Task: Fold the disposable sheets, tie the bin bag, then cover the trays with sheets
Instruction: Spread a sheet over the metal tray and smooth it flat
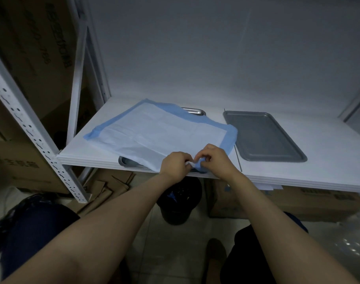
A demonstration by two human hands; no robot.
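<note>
A white disposable sheet with blue borders (154, 130) lies spread over a steel tray (193, 111) on the white shelf; only the tray's far corner and its near rim show. My left hand (175, 165) and my right hand (216, 158) meet at the sheet's near corner by the shelf's front edge, and both pinch that corner between fingers and thumb. A second steel tray (263, 136) sits bare on the shelf to the right of the sheet.
The white shelf (298, 169) hangs in a perforated metal rack (31, 132). A black bin lined with a bag (179, 201) stands on the floor under the shelf's front edge. Cardboard boxes (31, 58) fill the left side and the space below.
</note>
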